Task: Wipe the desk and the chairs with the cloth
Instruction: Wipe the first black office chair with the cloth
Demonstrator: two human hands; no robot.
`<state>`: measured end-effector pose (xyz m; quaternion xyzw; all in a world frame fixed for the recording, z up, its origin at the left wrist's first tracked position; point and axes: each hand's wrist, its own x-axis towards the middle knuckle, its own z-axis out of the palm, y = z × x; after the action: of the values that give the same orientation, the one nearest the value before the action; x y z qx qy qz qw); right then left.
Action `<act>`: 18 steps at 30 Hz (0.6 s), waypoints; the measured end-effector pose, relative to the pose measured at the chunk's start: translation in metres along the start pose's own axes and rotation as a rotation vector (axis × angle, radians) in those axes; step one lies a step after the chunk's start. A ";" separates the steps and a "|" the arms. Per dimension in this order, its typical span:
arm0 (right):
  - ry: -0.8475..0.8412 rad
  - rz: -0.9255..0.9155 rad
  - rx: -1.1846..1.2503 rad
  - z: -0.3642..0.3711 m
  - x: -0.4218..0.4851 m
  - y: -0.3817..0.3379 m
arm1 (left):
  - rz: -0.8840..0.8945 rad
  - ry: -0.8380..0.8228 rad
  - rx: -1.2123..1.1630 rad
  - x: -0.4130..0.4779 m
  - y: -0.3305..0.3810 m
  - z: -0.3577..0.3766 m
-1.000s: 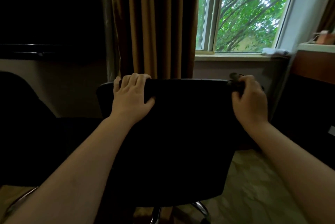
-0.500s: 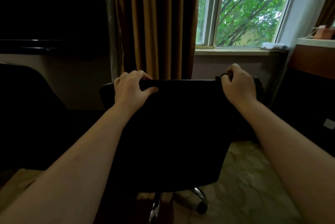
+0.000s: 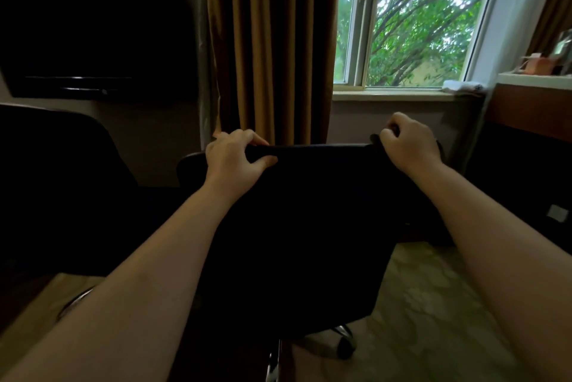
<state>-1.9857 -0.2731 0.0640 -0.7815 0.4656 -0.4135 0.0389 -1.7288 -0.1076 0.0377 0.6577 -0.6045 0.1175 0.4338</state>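
A black office chair [image 3: 309, 227] stands in front of me with its back toward me. My left hand [image 3: 235, 158] grips the top edge of the backrest at the left, fingers over the rim and thumb on the near face. My right hand [image 3: 408, 143] is curled at the top right corner of the backrest and holds a dark cloth [image 3: 376, 141] there; only a small dark bit of it shows by my fingers. A second dark chair [image 3: 55, 183] stands at the left.
Brown curtains [image 3: 269, 41] hang behind the chair, with a window [image 3: 411, 19] to the right. A wooden desk [image 3: 532, 109] stands at the far right. A dark screen [image 3: 93, 28] hangs on the left wall. The chair's chrome wheeled base [image 3: 340, 338] rests on patterned carpet.
The chair has moved away from me, so more of its base shows. My right hand with the cloth slid inward along the top right corner. My left hand kept its grip.
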 end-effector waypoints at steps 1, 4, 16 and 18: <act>0.025 0.002 0.013 -0.002 -0.004 -0.003 | 0.002 -0.001 0.007 -0.003 0.001 -0.004; 0.149 -0.011 0.049 -0.005 -0.022 -0.009 | 0.025 0.023 0.032 -0.012 0.002 -0.014; 0.377 0.105 0.001 -0.014 -0.067 -0.049 | 0.108 0.110 0.113 -0.045 0.023 -0.024; 0.344 0.027 -0.077 0.000 -0.072 -0.074 | 0.104 0.067 0.135 -0.042 0.026 -0.026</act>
<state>-1.9503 -0.1763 0.0530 -0.6940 0.4912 -0.5223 -0.0657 -1.7528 -0.0574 0.0359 0.6488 -0.6136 0.2023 0.4020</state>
